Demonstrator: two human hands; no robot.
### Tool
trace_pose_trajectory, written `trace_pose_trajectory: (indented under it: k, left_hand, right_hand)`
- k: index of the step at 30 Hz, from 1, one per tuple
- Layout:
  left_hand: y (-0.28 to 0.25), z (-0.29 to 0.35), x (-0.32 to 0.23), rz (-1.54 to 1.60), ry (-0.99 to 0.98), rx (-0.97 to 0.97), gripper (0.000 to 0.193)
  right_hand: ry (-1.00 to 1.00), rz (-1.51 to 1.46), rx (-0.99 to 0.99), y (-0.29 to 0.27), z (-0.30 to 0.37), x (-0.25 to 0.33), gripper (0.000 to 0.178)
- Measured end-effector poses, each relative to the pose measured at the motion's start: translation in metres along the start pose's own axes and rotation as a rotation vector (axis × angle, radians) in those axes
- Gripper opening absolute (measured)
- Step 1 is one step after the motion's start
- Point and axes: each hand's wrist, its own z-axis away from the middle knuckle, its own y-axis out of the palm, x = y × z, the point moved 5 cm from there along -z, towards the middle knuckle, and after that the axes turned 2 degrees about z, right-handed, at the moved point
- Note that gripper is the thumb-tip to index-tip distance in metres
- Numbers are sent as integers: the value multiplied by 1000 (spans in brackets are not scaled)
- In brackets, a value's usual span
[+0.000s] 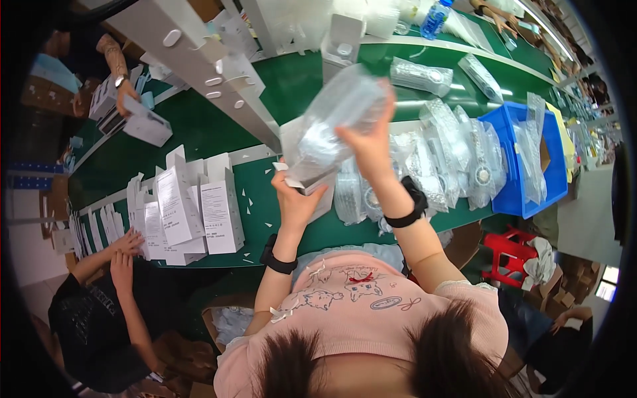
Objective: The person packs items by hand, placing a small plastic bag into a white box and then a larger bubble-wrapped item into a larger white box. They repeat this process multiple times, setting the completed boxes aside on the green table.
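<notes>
My right hand (371,142) grips a package in clear bubble wrap (335,123), blurred by motion, with a pale item inside that I cannot make out. It is tilted over an open white carton (323,204), and whether its lower end is inside the carton is hard to tell. My left hand (298,201) is closed on the carton's near left side, by a raised flap. Right of the carton, several bubble-wrapped devices with round heads (424,166) lie side by side on the green table (265,232).
A blue bin (524,196) holding bubble wrap stands at the right. White cartons (215,205) line the left, near a co-worker's hands (126,252). A metal post (232,93) rises ahead on the left. Two more wrapped packages (421,76) and a water bottle (434,20) are farther back.
</notes>
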Motion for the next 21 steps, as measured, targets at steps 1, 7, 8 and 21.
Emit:
trace_pose_trajectory:
  k: [1, 7, 8, 21]
  left_hand:
    - [1, 0, -3, 9, 70, -33, 73]
    - [-4, -2, -10, 36, 396, -164, 76]
    - [-5, -4, -8, 36, 393, -162, 76]
    - [-17, 11, 18, 9, 254, -39, 77]
  right_hand:
    - [-105, 167, 63, 5, 7, -6, 84]
    - [-17, 531, 515, 24, 29, -18, 61]
    - [-187, 654, 569, 23, 32, -8, 53]
    - [162, 1580, 1102, -112, -44, -158, 22]
